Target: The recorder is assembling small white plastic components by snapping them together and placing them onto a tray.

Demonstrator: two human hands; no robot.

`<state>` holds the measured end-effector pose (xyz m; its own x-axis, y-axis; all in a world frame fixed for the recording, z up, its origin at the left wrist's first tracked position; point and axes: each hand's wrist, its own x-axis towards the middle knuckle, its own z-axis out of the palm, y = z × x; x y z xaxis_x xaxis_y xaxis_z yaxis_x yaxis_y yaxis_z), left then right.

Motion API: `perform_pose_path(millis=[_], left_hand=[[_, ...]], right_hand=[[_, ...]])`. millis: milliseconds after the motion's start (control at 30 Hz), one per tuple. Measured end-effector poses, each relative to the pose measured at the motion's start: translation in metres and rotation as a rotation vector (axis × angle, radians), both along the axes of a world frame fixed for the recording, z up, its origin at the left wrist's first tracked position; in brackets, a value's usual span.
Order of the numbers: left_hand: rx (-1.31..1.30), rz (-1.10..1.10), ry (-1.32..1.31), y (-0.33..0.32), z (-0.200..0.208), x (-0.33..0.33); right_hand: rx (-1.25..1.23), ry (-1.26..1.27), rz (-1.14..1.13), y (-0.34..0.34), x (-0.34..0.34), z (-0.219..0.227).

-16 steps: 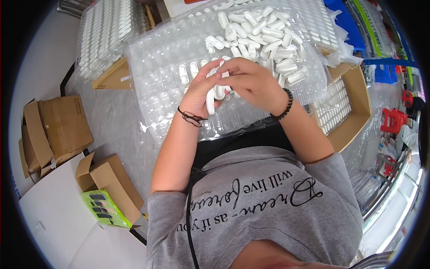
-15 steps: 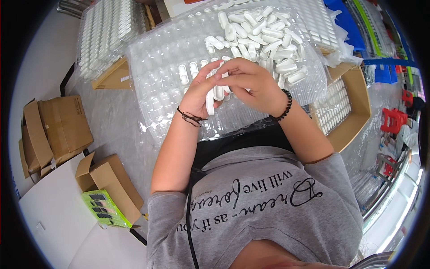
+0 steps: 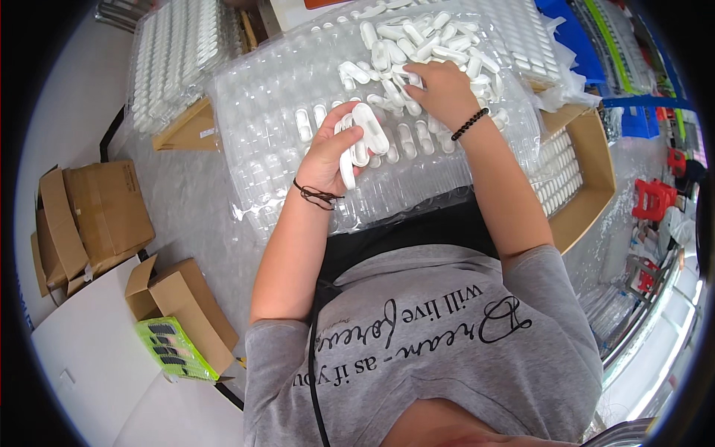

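My left hand holds a small fanned stack of white oval plastic pieces, its thumb pressed over them. Each piece is long, round-ended and has a recessed middle. My right hand is at the near edge of a loose pile of the same pieces, thumb and forefinger closed around one of them. Beneath both hands lies a stack of clear plastic blister trays with rows of pockets. Several white pieces sit in pockets between and beside my hands.
Filled trays are stacked at the far left. At right stands an open cardboard box with filled trays inside. Brown cartons and a smaller open box with a green-edged pack are on the left. Red stools stand far right.
My right hand has left my left hand and moved away to the pile on the right. My left hand stays nearly in place, its held pieces now uncovered.
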<state>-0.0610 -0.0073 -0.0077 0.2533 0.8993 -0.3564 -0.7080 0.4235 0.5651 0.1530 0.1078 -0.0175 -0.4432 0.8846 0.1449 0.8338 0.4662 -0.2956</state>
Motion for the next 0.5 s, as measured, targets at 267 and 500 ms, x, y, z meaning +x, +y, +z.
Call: perform_pose_path(millis=[267, 500], left_hand=[[-0.034, -0.001, -0.01, 0.001, -0.001, -0.001], [-0.039, 0.008, -0.033, 0.002, -0.001, -0.002]], right_hand=[[-0.12, 0.535, -0.174, -0.006, 0.003, 0.006], [-0.318, 0.902, 0.041, -0.046, -0.013, 0.05]])
